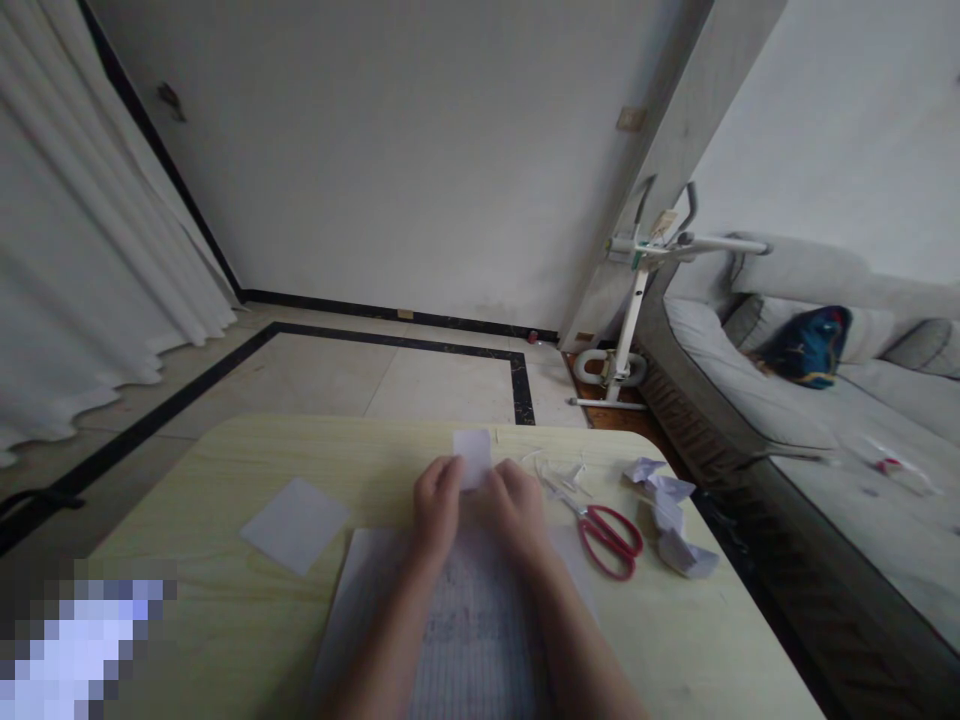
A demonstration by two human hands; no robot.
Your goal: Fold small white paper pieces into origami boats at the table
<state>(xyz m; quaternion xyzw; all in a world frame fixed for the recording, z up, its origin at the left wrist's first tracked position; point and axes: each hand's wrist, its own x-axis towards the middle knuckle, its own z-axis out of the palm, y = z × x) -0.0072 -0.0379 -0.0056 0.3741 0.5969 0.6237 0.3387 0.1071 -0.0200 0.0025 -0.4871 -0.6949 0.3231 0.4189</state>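
Note:
A small white piece of paper (472,458) is held upright between my two hands over the table. My left hand (437,500) pinches its left edge, fingers closed. On the right edge, my right hand (517,505) is closed in the same way. Under my forearms lies a lined sheet of paper (469,640) with writing on it. Just right of my right hand rest scissors (611,540) with red handles, their blades pointing toward some thin paper scraps (571,475). A square of white paper (296,525) lies flat to the left.
Several folded paper pieces (675,515) sit along the right side of the wooden table (202,600). A sofa (862,440) and a white exercise machine (630,310) stand beyond the table on the right. A white curtain (90,230) hangs at left. The lower left corner is pixelated.

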